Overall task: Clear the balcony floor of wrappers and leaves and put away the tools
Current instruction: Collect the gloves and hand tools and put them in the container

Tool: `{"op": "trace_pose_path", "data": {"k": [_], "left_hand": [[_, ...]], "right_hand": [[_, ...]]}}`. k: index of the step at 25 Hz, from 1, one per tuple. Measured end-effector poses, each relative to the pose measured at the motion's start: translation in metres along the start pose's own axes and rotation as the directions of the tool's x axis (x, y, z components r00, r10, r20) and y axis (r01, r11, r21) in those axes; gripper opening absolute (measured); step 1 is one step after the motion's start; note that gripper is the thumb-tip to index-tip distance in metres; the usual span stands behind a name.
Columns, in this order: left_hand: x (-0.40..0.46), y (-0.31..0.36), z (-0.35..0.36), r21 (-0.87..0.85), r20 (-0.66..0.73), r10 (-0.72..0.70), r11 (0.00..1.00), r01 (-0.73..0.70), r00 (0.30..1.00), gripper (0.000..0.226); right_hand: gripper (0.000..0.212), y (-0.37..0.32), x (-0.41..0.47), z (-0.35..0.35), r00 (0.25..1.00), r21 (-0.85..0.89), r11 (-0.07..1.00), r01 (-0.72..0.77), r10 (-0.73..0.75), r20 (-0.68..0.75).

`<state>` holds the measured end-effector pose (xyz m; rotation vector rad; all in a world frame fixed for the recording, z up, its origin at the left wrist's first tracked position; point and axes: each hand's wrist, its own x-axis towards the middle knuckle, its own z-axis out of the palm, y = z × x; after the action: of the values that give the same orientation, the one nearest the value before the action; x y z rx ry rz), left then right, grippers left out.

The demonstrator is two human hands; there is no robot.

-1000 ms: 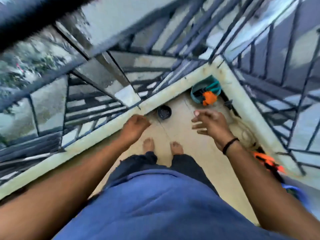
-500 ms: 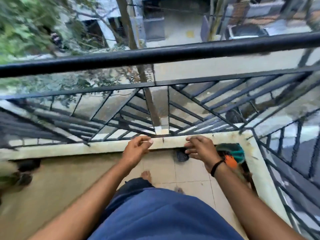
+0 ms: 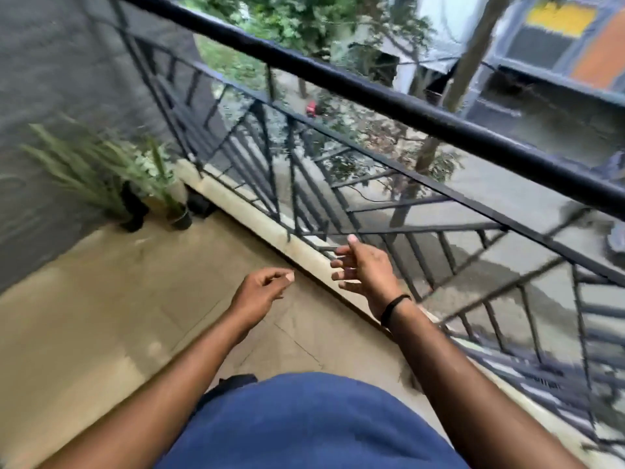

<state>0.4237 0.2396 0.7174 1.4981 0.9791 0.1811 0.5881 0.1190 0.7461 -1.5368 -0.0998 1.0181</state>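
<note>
Balcony floor (image 3: 111, 319): the tan tiled surface fills the lower left and centre of the frame, bounded on its right by a pale curb (image 3: 270, 228) that carries the black railing (image 3: 389, 106). No wrapper, leaf or tool can be made out on the visible tiles; motion blur smears the whole view, so small litter may be present and unreadable.

Handling, as a judgement: wrappers and dry leaves will be very light, thin and easily crushed or blown about. Pinch them at an edge with the fingertips, or gather several under a flat palm. Leaves may crumble, so lift rather than drag. The tiles have a sheen that may be damp; expect flat litter to cling.

Your left hand (image 3: 260, 292) hangs over the tiles at centre frame, fingers loosely curled with thumb and forefinger tips close together; whether anything small sits between them cannot be told. Your right hand (image 3: 365, 269) is over the curb, just right of centre, fingers spread and grasping nothing.

Potted plants (image 3: 101, 174) stand in the far corner at the left, against the grey wall (image 3: 50, 79).

Hidden or cut off: your torso in blue clothing (image 3: 314, 424) covers the floor at the bottom, and the tiles behind the pots are screened.
</note>
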Motion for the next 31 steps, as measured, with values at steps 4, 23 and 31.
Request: {"op": "trace_pose_path", "data": {"k": [4, 23, 31], "left_hand": [[0.009, -0.036, -0.107, -0.060, -0.103, -0.020, 0.998, 0.014, 0.995, 0.030], [0.308, -0.042, -0.341, -0.220, -0.236, -0.398, 0.911, 0.350, 0.887, 0.030], [0.582, -0.281, -0.375, -0.210, -0.101, -0.633, 0.767, 0.606, 0.767, 0.026]], "right_hand": [[0.033, -0.007, 0.046, 0.162, 0.979, -0.101, 0.995, 0.001, 0.020, 0.205], [0.028, -0.033, 0.340, 0.434, 0.936, -0.359, 0.915, -0.184, 0.275, 0.219], [0.024, 0.160, 0.672, 0.531, 0.897, -0.593, 0.780, -0.202, 0.390, 0.208]]}}
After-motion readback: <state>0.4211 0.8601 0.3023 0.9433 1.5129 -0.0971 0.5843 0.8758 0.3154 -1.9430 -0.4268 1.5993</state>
